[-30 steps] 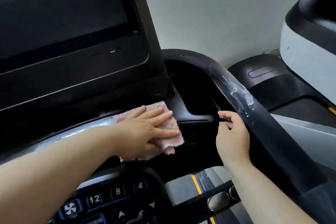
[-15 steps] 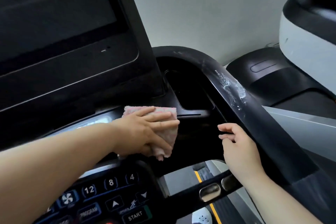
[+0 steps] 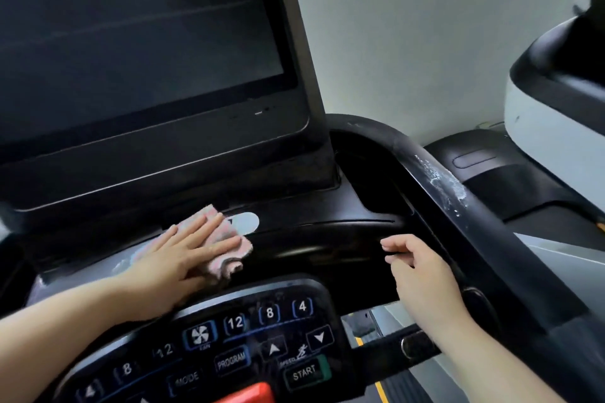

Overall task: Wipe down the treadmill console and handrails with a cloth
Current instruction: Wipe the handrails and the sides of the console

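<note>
Left hand (image 3: pixel 176 255) presses the cloth (image 3: pixel 226 267) flat-fingered below the screen (image 3: pixel 131 42); right hand (image 3: pixel 422 271) hangs loosely curled, empty, beside the smeared handrail (image 3: pixel 491 232).

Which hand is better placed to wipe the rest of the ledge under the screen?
Left, probably: the left hand presses the cloth flat on that ledge; the right hand is empty, by the handrail.
</note>
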A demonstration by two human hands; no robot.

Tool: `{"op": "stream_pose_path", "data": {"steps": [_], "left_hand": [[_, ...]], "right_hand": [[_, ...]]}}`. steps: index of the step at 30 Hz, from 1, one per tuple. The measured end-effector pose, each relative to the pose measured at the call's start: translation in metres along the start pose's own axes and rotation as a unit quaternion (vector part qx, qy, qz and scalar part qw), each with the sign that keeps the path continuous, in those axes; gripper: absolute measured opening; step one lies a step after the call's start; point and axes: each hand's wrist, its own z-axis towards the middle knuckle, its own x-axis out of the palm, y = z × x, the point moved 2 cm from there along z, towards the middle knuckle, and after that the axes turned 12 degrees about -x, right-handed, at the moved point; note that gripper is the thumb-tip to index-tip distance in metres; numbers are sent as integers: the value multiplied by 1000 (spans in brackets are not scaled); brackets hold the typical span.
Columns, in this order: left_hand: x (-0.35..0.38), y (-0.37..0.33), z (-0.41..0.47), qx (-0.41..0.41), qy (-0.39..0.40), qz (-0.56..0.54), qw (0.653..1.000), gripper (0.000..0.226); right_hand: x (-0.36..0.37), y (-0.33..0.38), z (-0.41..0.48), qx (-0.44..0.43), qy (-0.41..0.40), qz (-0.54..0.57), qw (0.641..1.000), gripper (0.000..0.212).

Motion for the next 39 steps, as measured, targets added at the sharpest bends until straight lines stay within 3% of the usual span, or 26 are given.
{"op": "stream_pose_path", "data": {"steps": [6, 10, 15, 17, 18, 20, 21, 22, 24, 27, 29, 32, 35, 37, 39], "left_hand": [[3, 18, -4, -59, -34, -27, 997, 78], [-10, -27, 33, -45, -23, -12, 999, 63], [-1, -1, 3, -24, -38, -38, 998, 59], [6, 33, -20, -21, -53, -130, 990, 63], [8, 47, -30, -22, -48, -236, 970, 65], [9, 74, -45, -56, -54, -477, 875, 63], [11, 89, -48, -79, -85, -545, 830, 60], [11, 102, -52, -109, -121, -563, 810, 55], [12, 129, -62, -170, -181, -514, 821, 44], [18, 148, -81, -218, -157, -443, 855, 43], [20, 150, -89, -212, -147, -383, 887, 43], [21, 145, -96, -184, -155, -282, 929, 35], [21, 146, -96, -196, -156, -274, 929, 52], [22, 150, -98, -210, -146, -323, 911, 54], [28, 155, -104, -210, -162, -360, 894, 53]], "right_hand": [[42, 28, -20, -13, -17, 7, 1000, 34], [78, 48, -29, -16, -32, -4, 999, 33], [104, 79, -32, -52, -42, -141, 988, 29], [119, 100, -32, -121, -56, -213, 968, 30], [133, 114, -32, -168, -55, -239, 955, 32], [176, 142, -32, -264, 10, -278, 923, 37], [203, 151, -32, -298, 68, -292, 906, 41], [230, 159, -32, -318, 131, -312, 886, 44], [278, 162, -36, -328, 244, -374, 833, 50], [305, 149, -37, -345, 289, -469, 760, 45], [289, 138, -24, -322, 275, -474, 772, 46], [238, 120, 10, -169, 191, -469, 846, 48], [219, 118, 20, -10, 121, -465, 877, 58], [245, 132, 8, -25, 137, -496, 857, 60], [286, 141, -7, -130, 201, -506, 828, 55]]}}
